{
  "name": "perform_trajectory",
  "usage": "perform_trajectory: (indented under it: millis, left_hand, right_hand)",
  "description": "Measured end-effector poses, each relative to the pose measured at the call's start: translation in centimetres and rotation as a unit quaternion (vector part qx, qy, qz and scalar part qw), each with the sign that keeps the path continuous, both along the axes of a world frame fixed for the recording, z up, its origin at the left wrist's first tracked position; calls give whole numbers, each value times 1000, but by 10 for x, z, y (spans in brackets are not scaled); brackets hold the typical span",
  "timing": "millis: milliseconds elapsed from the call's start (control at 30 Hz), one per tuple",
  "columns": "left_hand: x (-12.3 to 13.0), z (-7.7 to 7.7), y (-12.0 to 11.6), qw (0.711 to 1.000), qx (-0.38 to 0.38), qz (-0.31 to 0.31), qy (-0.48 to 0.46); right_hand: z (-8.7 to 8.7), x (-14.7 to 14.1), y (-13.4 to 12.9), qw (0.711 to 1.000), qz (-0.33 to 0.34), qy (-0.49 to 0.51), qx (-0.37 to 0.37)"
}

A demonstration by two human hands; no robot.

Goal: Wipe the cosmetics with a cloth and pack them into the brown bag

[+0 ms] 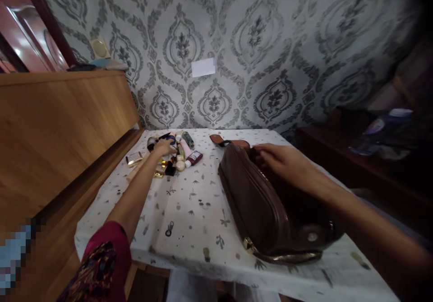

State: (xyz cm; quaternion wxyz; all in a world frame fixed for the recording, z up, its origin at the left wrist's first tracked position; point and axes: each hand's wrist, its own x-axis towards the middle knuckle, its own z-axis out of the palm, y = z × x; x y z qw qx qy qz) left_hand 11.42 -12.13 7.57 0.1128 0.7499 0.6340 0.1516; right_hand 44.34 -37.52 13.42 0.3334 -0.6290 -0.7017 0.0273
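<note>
- head view, nearest risk: the brown bag [248, 193] could tip or slide on the patterned cloth [189, 229] if the right hand [282, 160] pulls at its far edge, since no other hand steadies it.
- near edge: the gold zipper pull [248, 244] and loose zipper could catch the cloth if the bag is dragged.
- farther off: the pile is crowded, so a brush from the left hand [164, 148] could roll the round-capped jar [180, 165] or shift the dark red packet [195, 158] just beside it.
- position, near: the bag lies below and beside the right hand, its dark opening under the wrist; the fingers are loosely bent at the far rim, and whether they pinch it one cannot tell.
- position, farther: the left hand is over the pile, fingers partly spread, near the pink tube [186, 149]; whether it has hold of anything one cannot tell.
- farthest: the brown strap [217, 139] lies beyond the bag, apart from the left hand.
</note>
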Motion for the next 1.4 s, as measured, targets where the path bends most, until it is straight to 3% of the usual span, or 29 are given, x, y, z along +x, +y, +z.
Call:
perform_trajectory:
  millis: [67, 133, 167, 233, 267, 333, 433, 533, 633, 767, 833, 900, 967, 1033, 1133, 1200, 1267, 1333, 1400]
  left_hand:
    - [1, -1, 6, 1000, -23, 5, -2]
    - [0, -4, 6, 999, -32, 6, -15]
    - [-1, -5, 4, 999, -29, 6, -25]
    - [-4, -5, -2, 999, -8, 11, -52]
    - [-6, -4, -7, 997, 8, 16, -69]
    - [-12, 0, -16, 992, 46, 29, -113]
    - [-21, 7, -34, 975, 87, 44, -198]
    - [-27, 7, -62, 952, 66, 28, -296]
    - [-26, -6, -100, 929, -18, -15, -369]
    - [-16, -31, -146, 900, -146, -84, -401]
    - [-12, -40, -156, 882, -200, -102, -414]
    - [-11, -46, -157, 877, -224, -102, -413]
    - [-14, -46, -151, 895, -204, -88, -386]
    - [-17, -42, -145, 931, -139, -79, -329]
    - [-13, -27, -149, 977, 24, -94, -192]
    - [1, -15, -164, 976, 146, -113, -119]
    - [26, -9, -184, 962, 202, -147, -112]
    - [57, -12, -201, 959, 137, -197, -151]
    - [87, -25, -211, 958, 8, -234, -166]
  right_hand:
    - [19, -23, -35, 990, -16, 93, 101]
    - [25, -56, -71, 972, -7, 109, 206]
    - [21, -73, -84, 966, 37, 112, 231]
    - [2, -106, -96, 952, 209, 85, 208]
    - [-11, -118, -95, 940, 278, 69, 183]
    - [-43, -136, -78, 942, 305, 77, 117]
    - [-83, -145, -43, 955, 256, 145, 14]
    - [-103, -149, -27, 958, 219, 183, -33]
    - [-98, -152, -42, 951, 250, 181, -23]
    - [-66, -131, -92, 936, 320, 110, 98]
    - [-45, -104, -113, 946, 272, 45, 173]
    - [-26, -68, -123, 958, 166, 14, 234]
    - [-13, -28, -121, 970, -15, 15, 244]
    - [-12, 10, -111, 972, -134, 9, 191]
    - [-28, 47, -95, 984, -151, 66, 70]
    - [-42, 52, -89, 983, -150, 106, 11]
    - [-53, 46, -86, 979, -154, 135, -4]
    - [-59, 36, -87, 973, -159, 165, 17]
    - [-60, 28, -87, 964, -164, 202, 52]
